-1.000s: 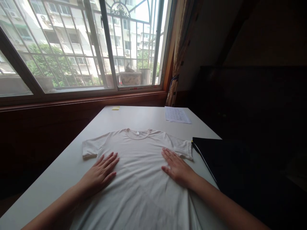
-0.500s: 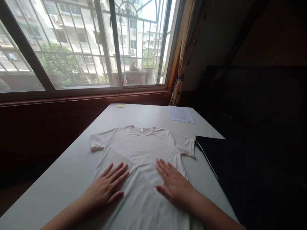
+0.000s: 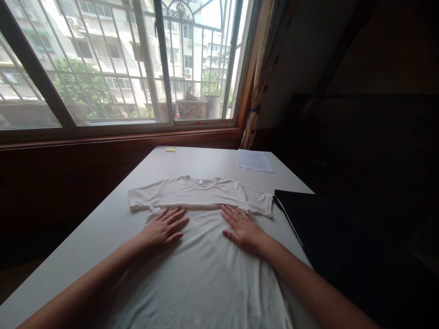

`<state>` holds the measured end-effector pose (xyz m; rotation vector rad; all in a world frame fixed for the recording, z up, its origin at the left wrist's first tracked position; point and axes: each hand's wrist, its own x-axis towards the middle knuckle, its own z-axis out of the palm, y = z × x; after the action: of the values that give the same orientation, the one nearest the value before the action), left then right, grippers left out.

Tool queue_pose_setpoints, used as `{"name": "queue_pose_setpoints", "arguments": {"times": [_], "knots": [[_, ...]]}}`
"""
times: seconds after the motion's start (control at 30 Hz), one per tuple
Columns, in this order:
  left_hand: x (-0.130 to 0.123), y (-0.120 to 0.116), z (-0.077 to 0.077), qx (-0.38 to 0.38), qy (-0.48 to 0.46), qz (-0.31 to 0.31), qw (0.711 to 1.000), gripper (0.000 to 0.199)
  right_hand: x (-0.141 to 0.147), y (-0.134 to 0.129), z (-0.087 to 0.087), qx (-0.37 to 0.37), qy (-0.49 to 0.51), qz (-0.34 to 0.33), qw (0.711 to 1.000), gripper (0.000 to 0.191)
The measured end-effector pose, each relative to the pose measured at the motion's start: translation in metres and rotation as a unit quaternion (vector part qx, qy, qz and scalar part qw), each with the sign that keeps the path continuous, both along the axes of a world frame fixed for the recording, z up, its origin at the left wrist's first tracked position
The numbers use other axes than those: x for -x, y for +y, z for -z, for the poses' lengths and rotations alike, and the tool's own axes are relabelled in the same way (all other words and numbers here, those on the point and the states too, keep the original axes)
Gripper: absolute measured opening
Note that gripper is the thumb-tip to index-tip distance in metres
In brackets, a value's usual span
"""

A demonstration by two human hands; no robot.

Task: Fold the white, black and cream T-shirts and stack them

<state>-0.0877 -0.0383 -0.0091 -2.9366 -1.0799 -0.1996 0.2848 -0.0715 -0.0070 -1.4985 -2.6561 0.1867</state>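
A white short-sleeved T-shirt [image 3: 206,269] lies spread on the white table, its neckline toward the window and its sleeves out to both sides. My left hand [image 3: 166,228] rests flat on the left of the chest, fingers stretched out. On the right of the chest my right hand [image 3: 242,228] lies palm down, also with its fingers extended. A raised crease of fabric runs across the shirt just beyond both sets of fingertips. The lower hem is out of view at the bottom.
The white table [image 3: 85,246] carries printed papers [image 3: 256,161] at its far right and a yellow sticky note [image 3: 170,149] at its far left. A dark flat item with a white-lined edge [image 3: 329,237] lies along the right side. Behind stands a barred window [image 3: 120,68] with a tied curtain [image 3: 252,119].
Both hands have slid forward over the T-shirt toward the collar. The fabric has bunched into a cross crease ahead of the fingers. The camera view has shifted slightly.
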Motion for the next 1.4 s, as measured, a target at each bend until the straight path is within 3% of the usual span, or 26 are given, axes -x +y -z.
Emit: {"name": "queue_pose_setpoints", "arguments": {"times": [0.17,0.33,0.47,0.57,0.67,0.8,1.1,1.4], "knots": [[-0.004,0.018,-0.005,-0.063,-0.069,-0.068,0.993,0.048,0.000,-0.016,0.001,0.007,0.004,-0.013,1.000,0.074],[0.005,0.060,0.008,-0.057,-0.045,-0.110,0.991,0.054,0.003,-0.014,-0.008,-0.001,0.021,0.012,1.000,0.072],[0.004,0.094,0.009,0.016,0.008,-0.167,0.986,0.054,0.004,0.025,-0.009,-0.065,0.053,0.130,0.988,0.066],[-0.006,0.113,0.005,0.049,0.022,-0.209,0.976,0.055,0.000,0.067,-0.001,-0.028,0.016,0.195,0.980,0.069],[-0.017,0.127,0.005,0.052,0.020,-0.226,0.973,0.063,-0.008,0.104,0.008,0.010,-0.008,0.219,0.976,0.071],[-0.027,0.141,0.011,0.046,0.014,-0.233,0.971,0.072,-0.022,0.136,0.014,0.027,-0.020,0.233,0.972,0.074],[-0.035,0.163,0.013,0.023,0.004,-0.245,0.969,0.073,-0.037,0.177,0.012,0.027,-0.034,0.210,0.977,0.077],[-0.033,0.173,0.015,0.021,0.003,-0.257,0.966,0.072,-0.043,0.199,0.016,-0.002,-0.044,0.180,0.983,0.073]]}}
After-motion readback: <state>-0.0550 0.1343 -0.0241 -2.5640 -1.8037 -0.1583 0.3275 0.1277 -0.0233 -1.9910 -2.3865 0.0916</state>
